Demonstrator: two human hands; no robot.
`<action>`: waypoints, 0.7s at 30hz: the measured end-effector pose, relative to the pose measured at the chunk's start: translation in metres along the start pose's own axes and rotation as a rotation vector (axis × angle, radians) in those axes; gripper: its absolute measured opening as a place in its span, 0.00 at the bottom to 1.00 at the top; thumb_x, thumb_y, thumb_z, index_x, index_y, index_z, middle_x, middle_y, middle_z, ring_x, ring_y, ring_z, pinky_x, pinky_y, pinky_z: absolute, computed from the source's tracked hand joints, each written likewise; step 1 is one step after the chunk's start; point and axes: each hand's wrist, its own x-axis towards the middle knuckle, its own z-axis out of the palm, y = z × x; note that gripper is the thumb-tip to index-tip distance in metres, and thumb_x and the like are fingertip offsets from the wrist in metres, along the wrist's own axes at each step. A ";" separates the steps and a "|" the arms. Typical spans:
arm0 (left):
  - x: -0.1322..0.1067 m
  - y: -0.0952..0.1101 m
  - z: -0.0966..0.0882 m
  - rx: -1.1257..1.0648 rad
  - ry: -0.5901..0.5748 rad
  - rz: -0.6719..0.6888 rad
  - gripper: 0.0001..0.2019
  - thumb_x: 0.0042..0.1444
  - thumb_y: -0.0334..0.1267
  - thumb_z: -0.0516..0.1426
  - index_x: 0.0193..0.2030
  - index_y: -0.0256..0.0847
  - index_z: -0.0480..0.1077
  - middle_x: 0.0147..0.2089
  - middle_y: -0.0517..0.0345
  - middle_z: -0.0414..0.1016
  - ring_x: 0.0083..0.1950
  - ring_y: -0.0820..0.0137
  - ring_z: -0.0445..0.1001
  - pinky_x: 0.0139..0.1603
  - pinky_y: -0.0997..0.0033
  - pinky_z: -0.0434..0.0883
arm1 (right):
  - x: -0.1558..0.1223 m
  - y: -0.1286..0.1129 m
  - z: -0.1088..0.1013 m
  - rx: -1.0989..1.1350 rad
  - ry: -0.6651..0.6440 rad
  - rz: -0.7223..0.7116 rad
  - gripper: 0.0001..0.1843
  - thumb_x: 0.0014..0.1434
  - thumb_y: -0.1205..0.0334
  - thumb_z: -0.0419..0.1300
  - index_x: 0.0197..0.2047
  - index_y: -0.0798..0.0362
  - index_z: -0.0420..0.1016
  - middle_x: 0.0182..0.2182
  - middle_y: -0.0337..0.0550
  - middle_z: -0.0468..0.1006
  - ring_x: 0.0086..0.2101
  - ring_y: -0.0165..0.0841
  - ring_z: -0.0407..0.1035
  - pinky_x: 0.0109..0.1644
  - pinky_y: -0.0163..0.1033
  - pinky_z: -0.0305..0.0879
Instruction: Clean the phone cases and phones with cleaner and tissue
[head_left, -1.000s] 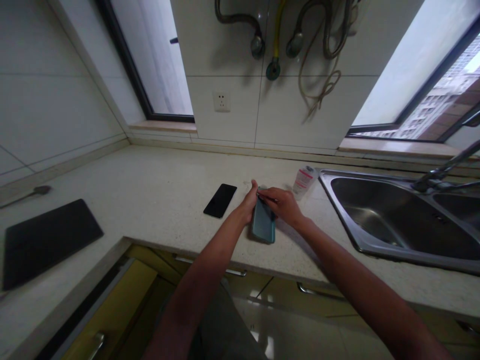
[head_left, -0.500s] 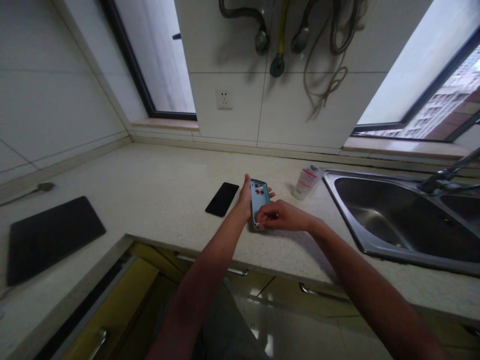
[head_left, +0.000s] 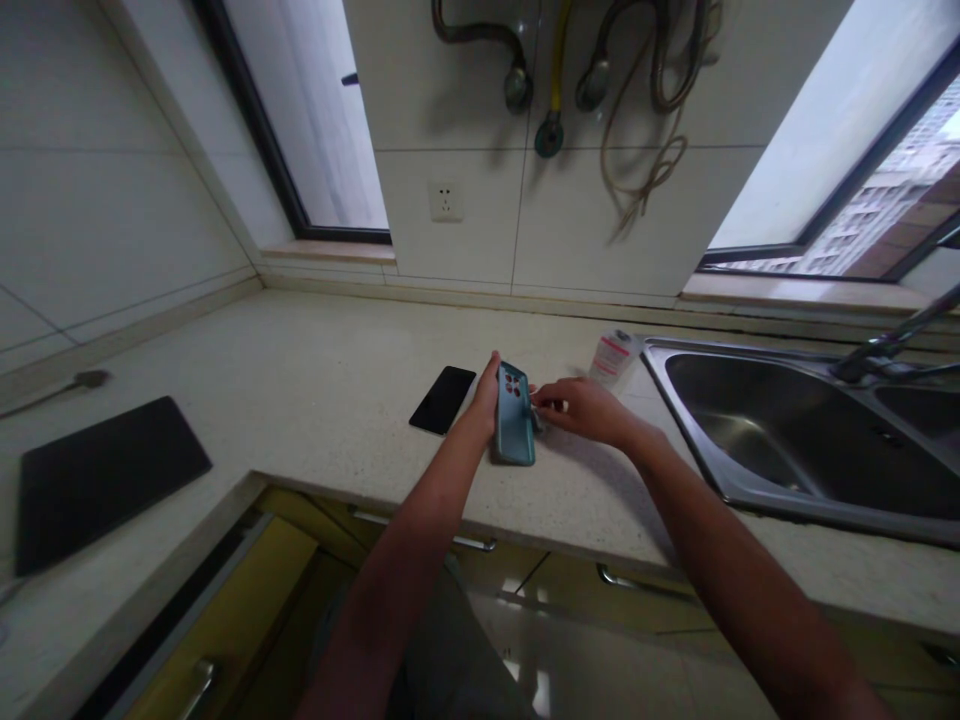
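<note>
A teal smartphone [head_left: 514, 427] lies back-up on the speckled cream countertop [head_left: 300, 350], its reddish camera lenses at the far end. My left hand [head_left: 484, 398] grips its left edge. My right hand [head_left: 581, 411] is at the phone's right edge, pinching a small thin metallic object [head_left: 537, 407] that I cannot identify. A black smartphone [head_left: 442, 400] lies just left of my left hand, not touching it.
A stainless double sink [head_left: 795, 430] with a faucet [head_left: 889, 343] lies right, and a pink-labelled bottle [head_left: 615, 358] stands at its corner. A black flat board [head_left: 112, 482] and a spoon [head_left: 67, 386] lie left. The counter's front edge runs below my hands, above cabinets.
The teal phone has dropped from being held up to lying on the counter. My right hand has moved right, off the phone's face to its right edge.
</note>
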 end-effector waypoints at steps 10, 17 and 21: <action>-0.003 -0.007 0.003 0.105 -0.030 0.135 0.26 0.52 0.66 0.57 0.33 0.41 0.65 0.21 0.63 0.65 0.16 0.75 0.62 0.15 0.76 0.58 | 0.015 0.015 0.019 0.963 0.525 0.456 0.11 0.47 0.55 0.62 0.31 0.51 0.67 0.22 0.31 0.67 0.24 0.27 0.61 0.28 0.33 0.59; 0.004 -0.010 0.006 -0.027 -0.010 0.296 0.16 0.60 0.51 0.54 0.28 0.41 0.63 0.19 0.64 0.61 0.17 0.75 0.60 0.19 0.75 0.62 | 0.017 0.010 0.021 1.444 0.447 0.627 0.08 0.42 0.62 0.63 0.25 0.51 0.65 0.20 0.32 0.66 0.23 0.28 0.62 0.26 0.34 0.61; 0.010 -0.009 0.004 -0.053 -0.075 0.280 0.04 0.49 0.30 0.59 0.28 0.38 0.67 0.22 0.60 0.69 0.23 0.73 0.70 0.35 0.71 0.72 | 0.020 0.017 0.028 1.570 0.414 0.693 0.04 0.42 0.63 0.59 0.25 0.51 0.67 0.19 0.36 0.69 0.22 0.31 0.64 0.26 0.37 0.64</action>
